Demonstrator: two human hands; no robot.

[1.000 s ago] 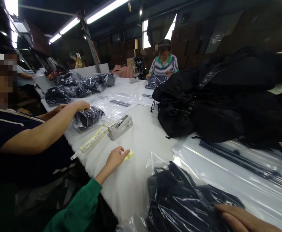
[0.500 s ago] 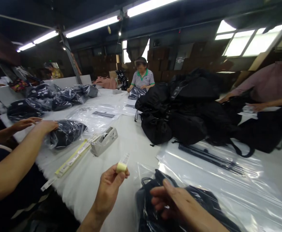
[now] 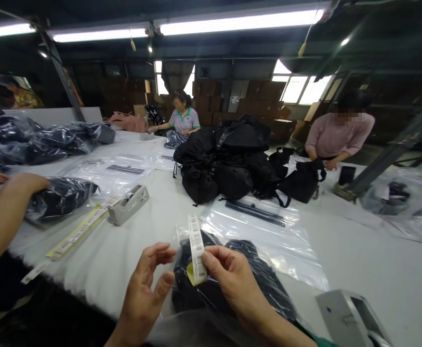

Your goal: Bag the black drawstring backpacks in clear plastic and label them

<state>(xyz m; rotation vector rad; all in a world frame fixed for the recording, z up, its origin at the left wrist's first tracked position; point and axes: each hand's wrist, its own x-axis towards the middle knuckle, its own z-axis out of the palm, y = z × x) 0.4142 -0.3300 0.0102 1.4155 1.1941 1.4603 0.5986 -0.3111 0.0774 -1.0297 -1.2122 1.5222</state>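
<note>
One label strip (image 3: 197,246): lower centre of the frame, held up over the bagged bundle (image 3: 265,272); white, printed, yellow showing at its foot.
Right hand (image 3: 229,274): thumb and finger pinched on the strip's right edge, below its middle.
Left hand (image 3: 148,284): fingers and thumb apart, nothing between them, at the bundle's left side.
Strip, handling: likely very light, thin and bendy, perhaps tacky where bare; best gripped by an edge.
Bundle, handling: seems soft, its clear wrapping slippery; a gathered fold should give firmer hold.
Change since half a second ago: strip then in the left hand, now in the right; grey dispenser (image 3: 348,313) now shows, lower right.
</note>
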